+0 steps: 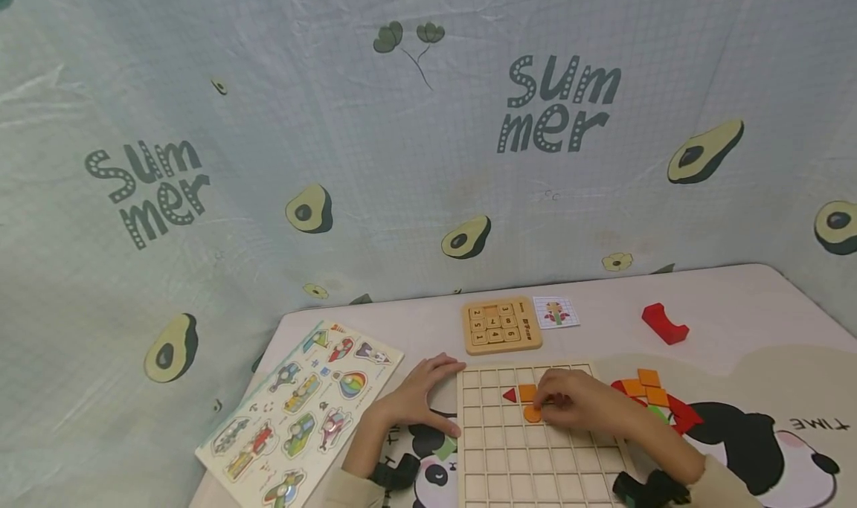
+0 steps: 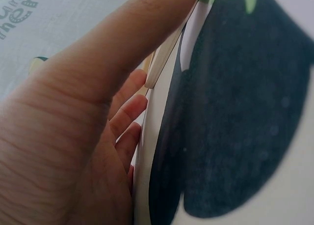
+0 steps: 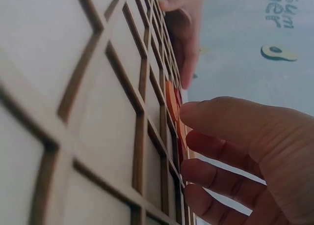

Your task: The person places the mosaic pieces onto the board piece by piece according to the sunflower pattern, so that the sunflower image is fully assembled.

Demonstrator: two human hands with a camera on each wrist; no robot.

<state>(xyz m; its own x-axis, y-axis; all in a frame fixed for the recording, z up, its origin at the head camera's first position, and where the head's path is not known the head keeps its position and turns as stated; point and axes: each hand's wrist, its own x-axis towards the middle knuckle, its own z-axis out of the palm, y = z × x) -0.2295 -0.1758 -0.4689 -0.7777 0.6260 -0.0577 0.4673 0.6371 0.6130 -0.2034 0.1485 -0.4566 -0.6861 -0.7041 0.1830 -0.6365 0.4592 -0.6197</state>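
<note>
On a pale wooden grid board (image 1: 494, 461) lay a flat, plain, round orange disc (image 1: 532, 414).
The left hand (image 1: 411, 398), loosely spread, touched the board's left edge; the right hand (image 1: 574, 400) met the disc with bent fingers, whether pinching could not be told. Just beyond sat an orange square (image 1: 527, 393) beside a red triangle (image 1: 510, 395); farther, a number puzzle (image 1: 495, 327).

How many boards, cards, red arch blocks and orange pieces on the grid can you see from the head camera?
Boards: 3 (grid board, picture board, number board)
Card: 1
Red arch block: 1
Orange pieces at the grid: 2 (square piece, round piece; the right hand may hide more)
Total in sight: 7
</note>
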